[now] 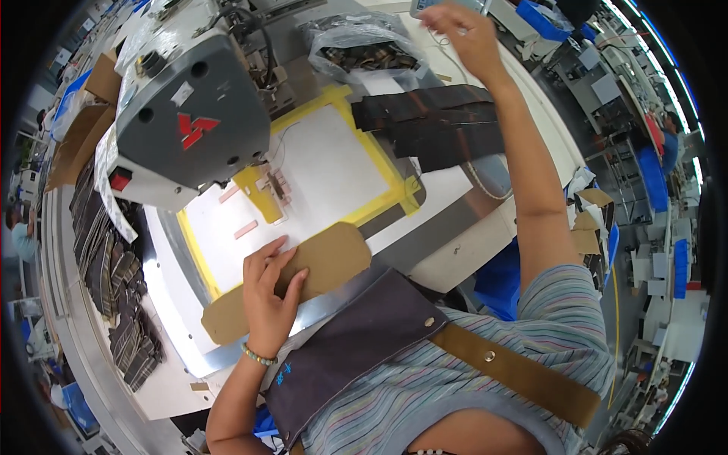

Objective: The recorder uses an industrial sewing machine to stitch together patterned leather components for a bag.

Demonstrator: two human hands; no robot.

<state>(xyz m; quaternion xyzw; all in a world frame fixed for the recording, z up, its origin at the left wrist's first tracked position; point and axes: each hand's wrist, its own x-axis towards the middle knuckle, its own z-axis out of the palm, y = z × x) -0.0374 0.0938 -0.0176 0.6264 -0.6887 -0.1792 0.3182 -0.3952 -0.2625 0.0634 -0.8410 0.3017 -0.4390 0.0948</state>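
My left hand (269, 292) holds a long brown strip with rounded ends (334, 254), which looks like cardboard, at the near edge of the white work plate (334, 144). Its fingers reach over the strip's upper side, with the thumb on its face. Far right, my right hand (466, 38) is raised with nothing in it, fingers apart, close to a small control panel (446, 6). Yellow tape (375, 155) frames the plate. A grey sewing machine head (193, 114) stands over the plate's left side, above a yellow piece (259, 193) and small pink pads (246, 229).
Dark plaid fabric pieces (444, 125) lie right of the plate, with a clear plastic bag (368, 49) of fabric behind them. More striped pieces (114, 273) are heaped along the left. Cardboard boxes (80, 148) stand at the far left. Blue bins (497, 284) are below the table's right side.
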